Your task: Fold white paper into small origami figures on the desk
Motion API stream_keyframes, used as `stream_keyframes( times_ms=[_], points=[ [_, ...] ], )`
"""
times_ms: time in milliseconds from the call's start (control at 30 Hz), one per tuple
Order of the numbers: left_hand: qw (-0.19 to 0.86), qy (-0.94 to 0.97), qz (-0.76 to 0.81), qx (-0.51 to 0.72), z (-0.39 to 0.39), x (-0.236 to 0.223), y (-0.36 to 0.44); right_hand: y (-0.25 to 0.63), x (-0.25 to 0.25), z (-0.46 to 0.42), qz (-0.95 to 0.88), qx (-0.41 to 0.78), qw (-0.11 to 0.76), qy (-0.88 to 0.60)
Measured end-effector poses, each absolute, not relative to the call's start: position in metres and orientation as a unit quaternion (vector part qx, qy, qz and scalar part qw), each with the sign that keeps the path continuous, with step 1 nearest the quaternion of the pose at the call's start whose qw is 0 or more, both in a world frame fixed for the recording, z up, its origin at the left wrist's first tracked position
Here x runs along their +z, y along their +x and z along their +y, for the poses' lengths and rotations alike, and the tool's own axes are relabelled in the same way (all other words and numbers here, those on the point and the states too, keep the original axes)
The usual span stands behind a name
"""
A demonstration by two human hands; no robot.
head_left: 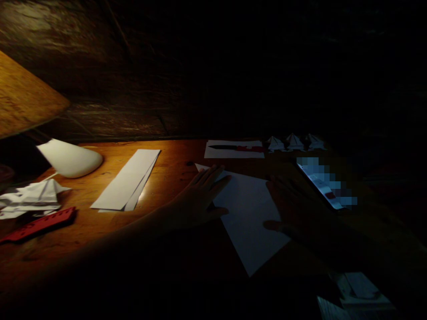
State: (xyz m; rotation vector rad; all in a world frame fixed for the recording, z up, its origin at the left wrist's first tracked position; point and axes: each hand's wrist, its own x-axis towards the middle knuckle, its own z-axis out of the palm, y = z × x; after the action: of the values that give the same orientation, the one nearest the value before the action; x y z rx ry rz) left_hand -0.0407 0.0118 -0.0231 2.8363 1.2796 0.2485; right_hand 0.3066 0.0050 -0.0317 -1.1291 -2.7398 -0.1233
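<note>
Clearly, the bare left hand lay spread on the angular white paper sheet, atop the brown wooden table; the shadowed bare right hand, splayed, overlapped its right edge — uneven pressure (hard to judge in that gloom) could skew it.

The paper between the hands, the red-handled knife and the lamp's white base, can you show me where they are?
Paper (248, 202): head view, on the bare middle of the sheet.
Red-handled knife (238, 148): head view, where its dark blade meets the handle.
Lamp's white base (71, 159): head view, on its rounded side.
</note>
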Motion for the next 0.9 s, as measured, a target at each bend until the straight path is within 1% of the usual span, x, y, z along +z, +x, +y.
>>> stream_keyframes(
  times_ms=[233, 367, 600, 900],
  points=[
    [0.004, 0.909, 0.407, 0.09, 0.013, -0.028, -0.043, 0.308, -0.033, 0.006, -0.919, -0.031, 0.089, -0.382],
    [0.005, 0.911, 0.402, 0.093, 0.013, -0.023, -0.04, 0.31, -0.033, 0.005, -0.919, -0.025, 0.085, -0.383],
    [0.011, 0.964, 0.264, 0.033, 0.01, -0.015, -0.03, 0.306, -0.024, 0.002, -0.919, -0.016, 0.102, -0.38],
    [0.027, 0.971, 0.237, 0.024, 0.013, -0.022, -0.029, 0.314, -0.024, 0.003, -0.905, -0.04, 0.116, -0.406]
  ],
)
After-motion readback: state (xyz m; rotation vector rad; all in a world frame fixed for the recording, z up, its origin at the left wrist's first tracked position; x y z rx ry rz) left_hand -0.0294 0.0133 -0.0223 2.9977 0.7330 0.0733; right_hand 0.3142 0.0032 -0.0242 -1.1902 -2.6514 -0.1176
